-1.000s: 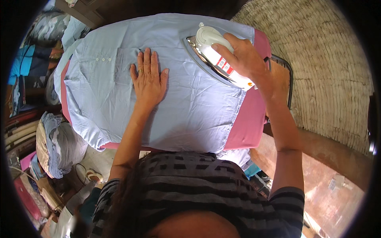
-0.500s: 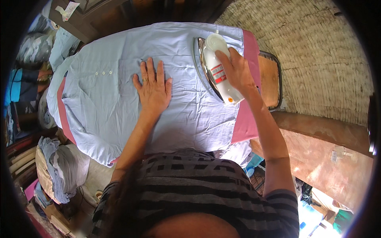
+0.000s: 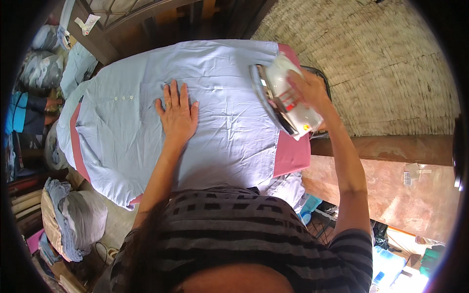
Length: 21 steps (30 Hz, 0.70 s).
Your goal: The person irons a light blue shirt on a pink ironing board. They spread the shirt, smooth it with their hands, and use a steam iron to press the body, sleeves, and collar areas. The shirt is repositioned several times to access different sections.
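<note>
Now the right hand (image 3: 312, 90) is clenching a white iron (image 3: 286, 100) tilted above the light-blue shirt's (image 3: 220, 83) right edge; the left hand (image 3: 178, 115), fingers released flat, is pinning the cloth mid-board. Lowering the soleplate flat likely comes next.

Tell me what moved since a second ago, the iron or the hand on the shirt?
The iron moved. The right hand kept hold of it, tipped it up on its side so the shiny soleplate shows, and brought it to the right end of the board, over the pink cover. The left hand stayed flat on the light blue shirt.
</note>
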{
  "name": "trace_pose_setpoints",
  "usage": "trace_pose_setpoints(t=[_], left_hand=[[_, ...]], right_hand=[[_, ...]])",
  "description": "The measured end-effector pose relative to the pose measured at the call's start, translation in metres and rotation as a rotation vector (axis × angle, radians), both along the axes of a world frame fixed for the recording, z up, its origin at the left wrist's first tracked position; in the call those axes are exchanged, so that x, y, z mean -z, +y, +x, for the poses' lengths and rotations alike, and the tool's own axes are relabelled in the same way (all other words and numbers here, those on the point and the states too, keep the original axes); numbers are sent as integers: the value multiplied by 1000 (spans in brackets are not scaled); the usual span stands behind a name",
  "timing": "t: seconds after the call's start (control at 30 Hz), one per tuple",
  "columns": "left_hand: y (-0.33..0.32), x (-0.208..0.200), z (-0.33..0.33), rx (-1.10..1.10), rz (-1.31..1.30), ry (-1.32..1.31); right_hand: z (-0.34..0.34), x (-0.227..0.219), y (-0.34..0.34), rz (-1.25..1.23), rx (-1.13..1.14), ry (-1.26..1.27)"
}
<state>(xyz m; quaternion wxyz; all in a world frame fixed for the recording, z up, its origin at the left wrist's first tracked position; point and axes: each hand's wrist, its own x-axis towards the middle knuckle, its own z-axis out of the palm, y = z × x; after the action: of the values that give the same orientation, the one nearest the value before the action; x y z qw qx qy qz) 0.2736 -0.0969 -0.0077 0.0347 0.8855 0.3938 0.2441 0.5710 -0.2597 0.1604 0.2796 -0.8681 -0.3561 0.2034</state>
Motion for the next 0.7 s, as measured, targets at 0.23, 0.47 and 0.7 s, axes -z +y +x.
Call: trace_pose_setpoints(t=[0.23,0.47,0.7], left_hand=[[-4,-5,3,-6,-7,30],[-16,-25,31,182,18,-2],[-33,-34,151,813,-99,-255]], right_hand=[[77,-1,-101,45,189,29],[128,54,-129,25,330,-73],[151,76,-133,79,351,-42]])
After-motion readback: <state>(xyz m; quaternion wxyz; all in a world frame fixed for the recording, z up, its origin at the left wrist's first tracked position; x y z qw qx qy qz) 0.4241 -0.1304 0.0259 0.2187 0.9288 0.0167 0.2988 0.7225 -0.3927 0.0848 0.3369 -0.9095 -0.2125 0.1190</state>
